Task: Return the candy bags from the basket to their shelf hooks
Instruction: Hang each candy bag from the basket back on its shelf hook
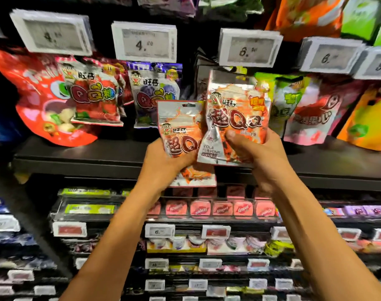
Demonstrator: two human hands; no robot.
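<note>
Shop shelf w/ hooks behind. Left hand grips one cola candy bag, right hand clamps another bag near shelf's front edge. Prob. light, crinkly, slick foil; hold low, leave top hang-hole free.

The left hand grips one candy bag; the right hand grips a second candy bag, higher and overlapping the first. Both are in front of hanging bags below the price tags. A shelf lies beneath.
</note>
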